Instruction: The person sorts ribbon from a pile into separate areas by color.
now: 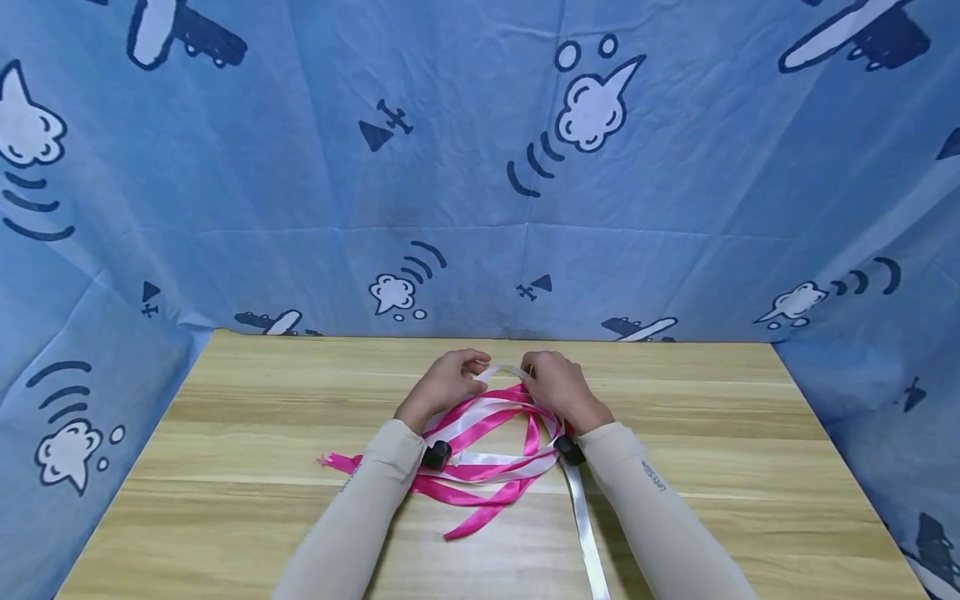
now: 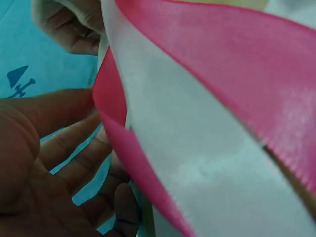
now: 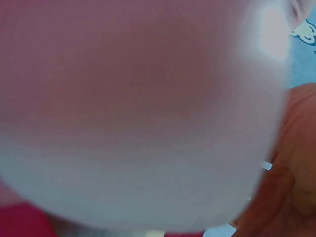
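A loose coil of glossy pink ribbon [image 1: 491, 510] and white ribbon [image 1: 582, 521] lies between the forearms on the table. My left hand [image 1: 444, 387] is at the coil's far left side, its thumb and fingers around the ribbon's edge in the left wrist view, where the pink ribbon [image 2: 116, 126] folds beside the white ribbon [image 2: 182, 133]. Opposite it, my right hand [image 1: 558, 387] pinches ribbon at the far right side with curled fingers. A short white arc spans the gap between both hands. Blurred ribbon covers most of the right wrist view, hiding the right fingertips.
The wooden table [image 1: 225, 467] extends around the coil on all sides. One white tail runs toward the near edge, and a frayed pink end [image 1: 341, 462] points left. Behind the table hangs a blue patterned cloth [image 1: 450, 167], which also encloses both sides.
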